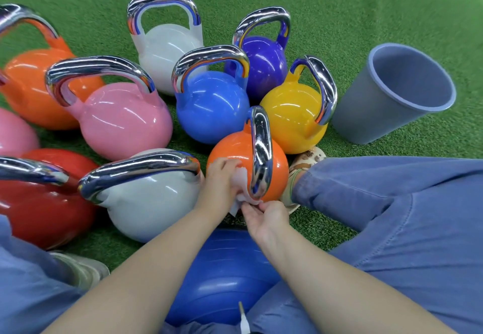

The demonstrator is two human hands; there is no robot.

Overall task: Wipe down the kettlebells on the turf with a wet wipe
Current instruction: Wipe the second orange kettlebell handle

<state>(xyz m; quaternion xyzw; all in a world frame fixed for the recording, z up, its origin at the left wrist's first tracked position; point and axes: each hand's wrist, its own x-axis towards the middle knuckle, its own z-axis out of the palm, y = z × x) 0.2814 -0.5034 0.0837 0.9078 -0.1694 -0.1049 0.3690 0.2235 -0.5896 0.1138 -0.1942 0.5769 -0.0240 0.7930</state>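
The left hand [222, 177] is pressing the wet wipe [241, 184] against the small orange kettlebell [235, 148], its grip curled on it; the right hand [264, 216] is pinching the wipe's lower end; the kettlebell's handle [260, 150] is running towards the person

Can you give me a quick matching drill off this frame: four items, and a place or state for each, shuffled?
Items:
1. small orange kettlebell
2. grey bin
3. wet wipe
4. purple kettlebell

Place or state:
A. standing on the turf at far right, open top
B. behind the blue kettlebell
C. being wiped, nearest the hands
D. held by the left hand and right hand at a chrome handle

Pairs: 1-C, 2-A, 3-D, 4-B
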